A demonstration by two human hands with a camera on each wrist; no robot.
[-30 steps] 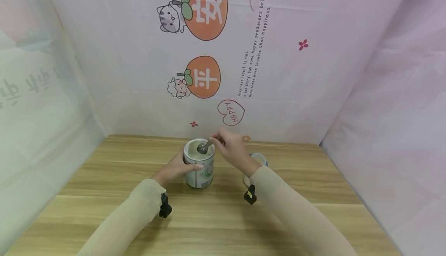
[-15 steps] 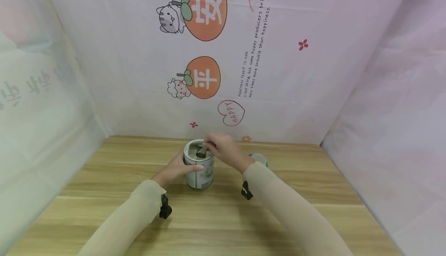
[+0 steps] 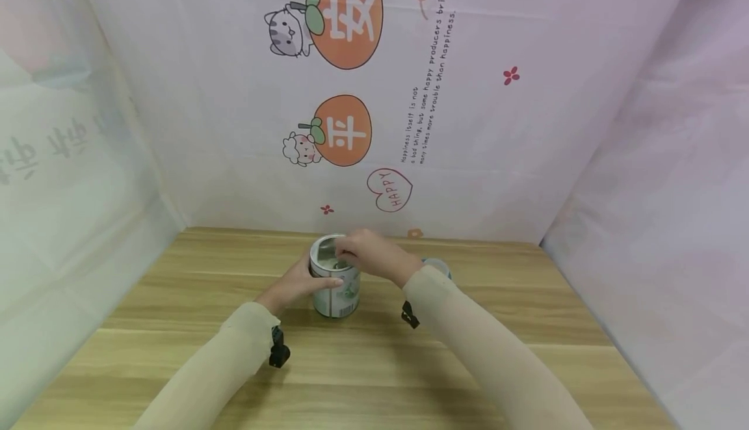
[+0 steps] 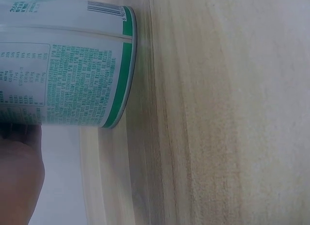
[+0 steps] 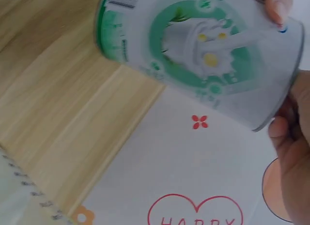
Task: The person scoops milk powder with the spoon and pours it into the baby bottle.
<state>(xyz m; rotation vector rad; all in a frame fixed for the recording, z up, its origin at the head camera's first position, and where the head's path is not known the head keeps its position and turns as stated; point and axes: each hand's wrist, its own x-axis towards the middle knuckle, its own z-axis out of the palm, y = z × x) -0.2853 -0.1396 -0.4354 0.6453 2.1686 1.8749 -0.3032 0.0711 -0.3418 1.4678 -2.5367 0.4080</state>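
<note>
Tin (image 3: 335, 287) of what looks like milk powder stands upright near the middle of the wooden table (image 3: 374, 365), towards its far edge, close to the printed backdrop (image 3: 468, 92) with its orange fruit cartoons and red "HAPPY" heart. It is a white cylinder with green print: the left wrist view shows blocks of small green text, a green band at the base and a barcode (image 4: 104, 8), while the right wrist view shows a green ring emblem with a white swirl on another face (image 5: 203, 45). Its top is open, with a silvery rim.

Left hand (image 3: 298, 285) wraps round the tin's near left side, thumb lying across the label. Judging by that grip, it is there to steady the tin so it neither slides nor tips while the other hand works at the mouth.

Right hand (image 3: 368, 255) hangs over the open top, fingers curled and pointing down into it. They pinch the handle of a small metal scoop (image 3: 337, 263), whose dark bowl sits just inside the rim. The hand's reach from the right leaves the label side clear for the bracing hand.

Behind the right forearm, just right of the tin, part of a round bluish lid or dish (image 3: 437, 264) lies on the table; too little shows to tell which. Both forearms wear beige sleeves, each with a small black camera (image 3: 277, 352) strapped at the wrist.
</note>
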